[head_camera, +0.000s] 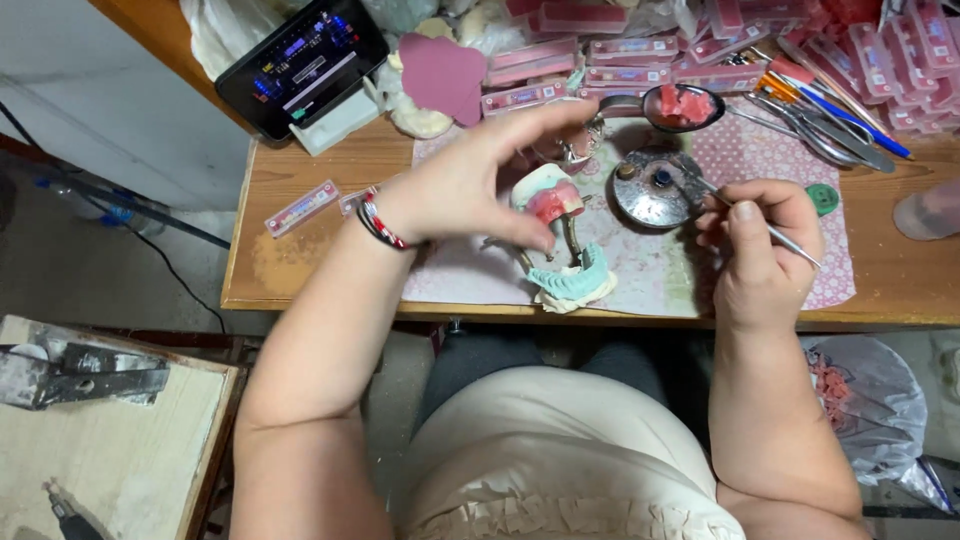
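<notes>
Head view: the left hand (470, 185) is spread open, fingertips and thumb resting on the pink-and-green upper part of a dental model on its articulator (558, 240), which stands on the patterned mat (660, 270) near the front edge of the desk (300, 270). The right hand (765, 245) is closed around a thin metal instrument (790, 245), its tip reaching toward the small round metal burner (655, 190).

The model looks lightly steadied only, so a nudge from the left hand could tip it off the near edge. The right hand works close to the burner, so a slip could knock it.

Behind lie a spoon with pink wax (682, 105), more hand tools (830, 125), pink tooth-set cards (600, 60) and a propped phone (300, 65), crowding the far reach.
</notes>
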